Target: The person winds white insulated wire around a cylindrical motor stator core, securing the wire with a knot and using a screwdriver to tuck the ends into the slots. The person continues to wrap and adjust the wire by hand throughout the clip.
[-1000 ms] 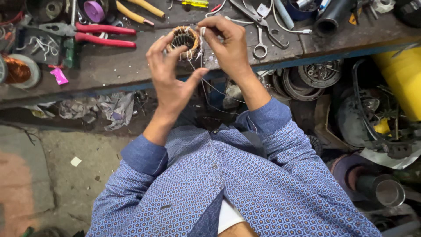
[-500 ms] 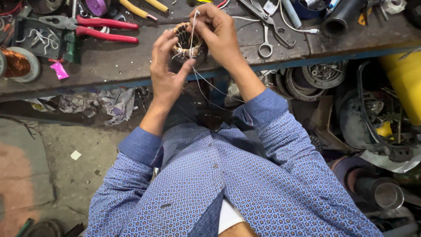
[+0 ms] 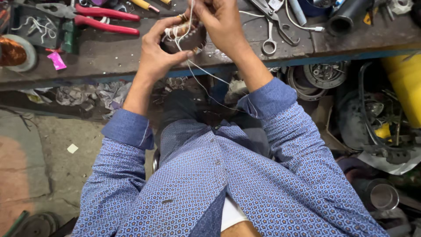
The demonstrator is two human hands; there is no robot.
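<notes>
A small coil [image 3: 186,37] of copper winding is held just above the front edge of a worn bench [image 3: 109,61], near its middle. The left hand [image 3: 158,52] is wrapped around the coil from the left, thumb and fingers clamped on it. The right hand [image 3: 221,24] is set over the coil from above, its fingertips pinched together on a white thread [image 3: 206,85], which is looped around the winding and trails down towards the lap. Red-handled pliers [image 3: 103,19] are laid near the back left of the bench, with a pink scrap [image 3: 57,60] and a copper wire spool [image 3: 13,52] at its left edge. Scissors [image 3: 274,24] are laid right of the hands. Blue patterned sleeves are worn.
</notes>
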